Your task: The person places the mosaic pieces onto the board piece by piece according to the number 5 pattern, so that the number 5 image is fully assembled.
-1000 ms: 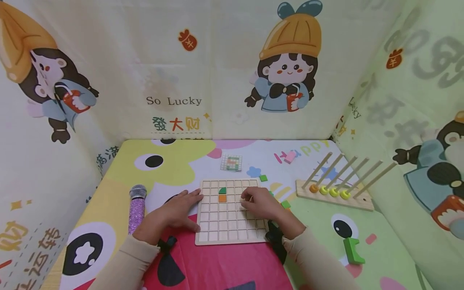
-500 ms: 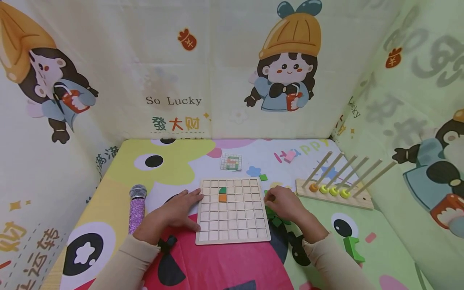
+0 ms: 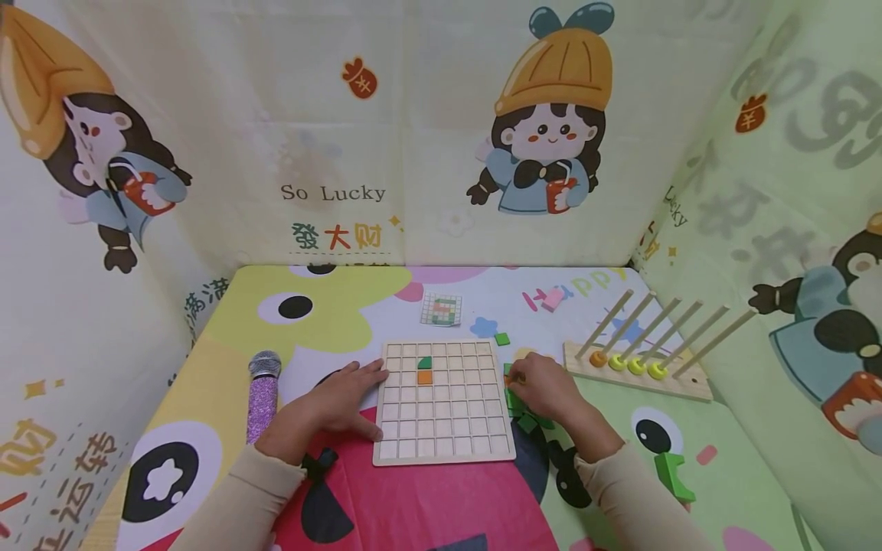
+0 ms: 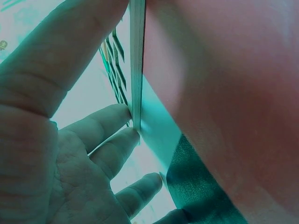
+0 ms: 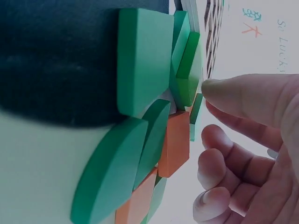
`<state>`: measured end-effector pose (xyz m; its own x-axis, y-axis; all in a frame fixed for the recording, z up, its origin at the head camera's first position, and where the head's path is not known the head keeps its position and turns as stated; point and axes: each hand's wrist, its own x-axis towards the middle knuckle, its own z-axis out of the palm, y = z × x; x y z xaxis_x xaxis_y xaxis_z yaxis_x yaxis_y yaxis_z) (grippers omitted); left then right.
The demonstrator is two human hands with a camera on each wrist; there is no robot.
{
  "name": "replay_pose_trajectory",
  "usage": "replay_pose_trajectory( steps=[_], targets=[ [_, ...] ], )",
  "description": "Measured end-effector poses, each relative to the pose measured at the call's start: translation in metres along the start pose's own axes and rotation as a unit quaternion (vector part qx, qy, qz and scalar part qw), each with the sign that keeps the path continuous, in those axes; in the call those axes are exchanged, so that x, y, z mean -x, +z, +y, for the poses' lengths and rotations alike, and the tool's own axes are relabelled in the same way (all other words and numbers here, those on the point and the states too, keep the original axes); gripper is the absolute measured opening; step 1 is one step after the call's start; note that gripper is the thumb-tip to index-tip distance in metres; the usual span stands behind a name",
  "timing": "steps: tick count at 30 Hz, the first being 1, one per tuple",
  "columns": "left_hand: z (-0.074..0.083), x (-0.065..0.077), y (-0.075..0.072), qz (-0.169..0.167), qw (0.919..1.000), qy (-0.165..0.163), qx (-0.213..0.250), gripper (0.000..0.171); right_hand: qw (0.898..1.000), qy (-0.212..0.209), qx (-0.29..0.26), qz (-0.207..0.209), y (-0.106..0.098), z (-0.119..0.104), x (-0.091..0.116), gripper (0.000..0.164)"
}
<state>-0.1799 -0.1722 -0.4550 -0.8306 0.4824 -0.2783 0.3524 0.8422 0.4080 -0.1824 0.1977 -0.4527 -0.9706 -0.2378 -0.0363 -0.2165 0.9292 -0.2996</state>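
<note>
A square wooden grid board lies in the middle of the table, bearing a green piece with a rounded corner and an orange square. My left hand spreads its fingers along the board's left edge; in the left wrist view the fingertips touch the board's side. Right of the board, my right hand reaches into a heap of green and orange blocks. The right wrist view shows its thumb and index finger close to a green block; I cannot tell whether they pinch one.
Behind the board lies a small pattern card. A glittery purple microphone is at left. At right stand a pegged bead rack and a green notched block. A pink block and a green square lie farther back.
My right hand has moved from over the board's right side to the heap of blocks beside it, then stayed there. My left hand has kept its place at the board's edge.
</note>
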Motion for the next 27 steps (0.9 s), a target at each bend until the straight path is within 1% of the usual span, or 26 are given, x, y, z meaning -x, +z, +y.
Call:
replay_pose_trajectory(
  steps=[6,11,14,23,27],
  targets=[
    [0.0014,0.0006,-0.0002,0.001,1.0,-0.004,0.002,0.108,1.0,-0.006,0.012,-0.006,0.0026,0.0022,-0.0037,0.013],
    [0.0009,0.0,0.0004,0.002,1.0,-0.004,0.003,0.108,0.999,-0.029,0.021,-0.013,0.002,0.0029,-0.0062,0.015],
    [0.0004,-0.0006,0.001,0.002,1.0,-0.002,0.002,0.107,0.999,-0.033,0.025,-0.021,0.0,0.0017,-0.0071,0.016],
    [0.0,-0.0022,0.0016,0.001,1.0,-0.005,-0.003,0.108,0.999,-0.005,0.021,-0.047,0.0012,0.0041,-0.009,0.019],
    [0.0001,-0.0021,0.0015,0.002,1.0,-0.005,-0.006,0.108,0.998,0.004,0.009,-0.055,0.0012,0.0032,-0.0101,0.02]
  ],
)
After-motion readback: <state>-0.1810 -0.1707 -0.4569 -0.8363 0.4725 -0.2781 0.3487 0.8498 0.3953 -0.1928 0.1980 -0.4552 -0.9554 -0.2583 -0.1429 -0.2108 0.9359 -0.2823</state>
